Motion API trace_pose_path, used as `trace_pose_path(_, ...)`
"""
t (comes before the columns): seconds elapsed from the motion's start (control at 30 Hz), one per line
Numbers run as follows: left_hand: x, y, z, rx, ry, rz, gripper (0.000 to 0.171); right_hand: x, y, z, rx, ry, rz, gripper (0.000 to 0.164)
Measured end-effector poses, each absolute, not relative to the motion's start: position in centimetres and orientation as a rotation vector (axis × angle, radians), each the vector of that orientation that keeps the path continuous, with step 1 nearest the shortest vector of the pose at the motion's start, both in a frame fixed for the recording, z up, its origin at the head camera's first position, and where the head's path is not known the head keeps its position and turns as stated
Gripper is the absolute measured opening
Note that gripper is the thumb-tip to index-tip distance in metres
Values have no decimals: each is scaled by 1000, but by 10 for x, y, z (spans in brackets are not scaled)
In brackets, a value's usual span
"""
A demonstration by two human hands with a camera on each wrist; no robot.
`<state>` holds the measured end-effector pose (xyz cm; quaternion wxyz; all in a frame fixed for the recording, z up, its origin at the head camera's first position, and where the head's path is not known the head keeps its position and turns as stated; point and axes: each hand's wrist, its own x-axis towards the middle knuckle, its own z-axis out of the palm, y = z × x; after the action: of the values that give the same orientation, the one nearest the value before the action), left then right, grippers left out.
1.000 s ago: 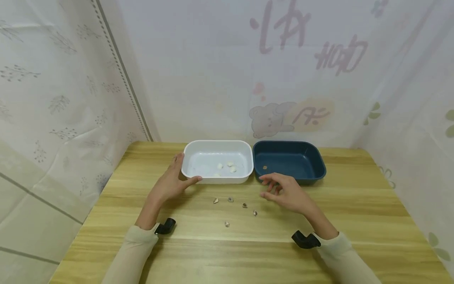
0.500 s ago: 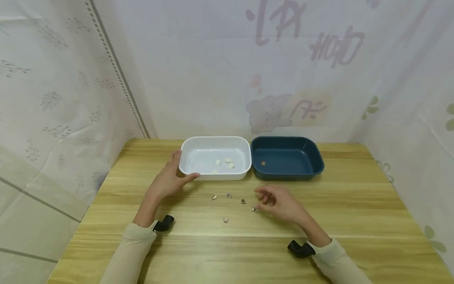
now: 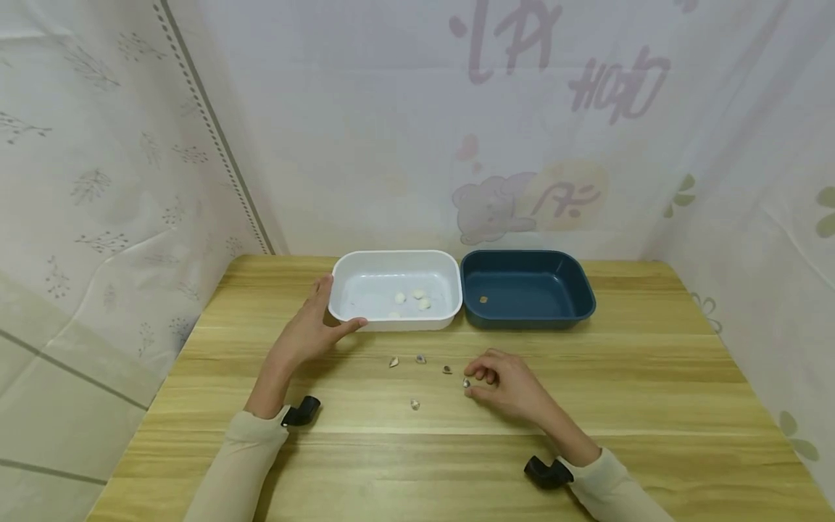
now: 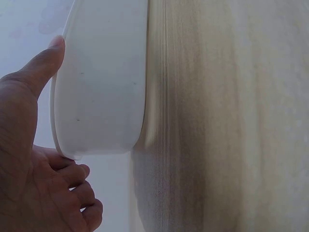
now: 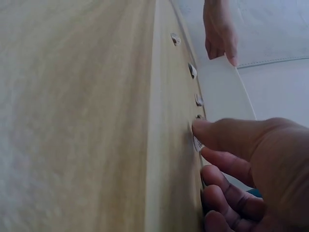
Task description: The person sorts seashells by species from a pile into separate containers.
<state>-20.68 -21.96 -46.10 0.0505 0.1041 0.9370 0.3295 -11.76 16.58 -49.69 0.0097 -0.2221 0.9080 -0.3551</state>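
Observation:
The left hand (image 3: 306, 330) holds the near-left corner of a white plastic tub (image 3: 427, 325), its thumb on the front rim and its fingers at the left end. In the left wrist view the thumb (image 4: 47, 62) lies on the tub's rim. In front of the dark blue tub, the right hand (image 3: 512, 384) is low at the table, pinching a small seashell (image 3: 466, 383) between thumb and index finger. The right wrist view shows this shell (image 5: 197, 143) between those fingertips, right at the tabletop. Other small shells (image 3: 446, 370) lie to its left.
Several whitish pieces (image 3: 424, 304) lie inside the white tub. The dark blue tub (image 3: 530, 323) stands against its right side, with one small brown piece (image 3: 483, 299) inside. A wooden table (image 3: 391, 471) carries everything. A printed cloth (image 3: 365, 145) hangs behind.
My right hand has come down from the blue tub's front edge toward the near side, and its thumb and index finger have closed about a shell. The left hand stays on the white tub.

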Motion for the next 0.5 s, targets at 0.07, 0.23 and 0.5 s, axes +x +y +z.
trace_pose_path(0.07,-207,-219,-461,320,2852,1007,121,-117,165,-498,-687,2854,-1111,14)
trace_pose_path(0.23,-207,-219,-462,311,2853,1004,121,-117,162,-499,-669,2897,-1104,10)
trace_pose_path(0.5,-206,-219,-463,336,2867,1020,119,-116,162,-496,-651,2883,-1079,10)
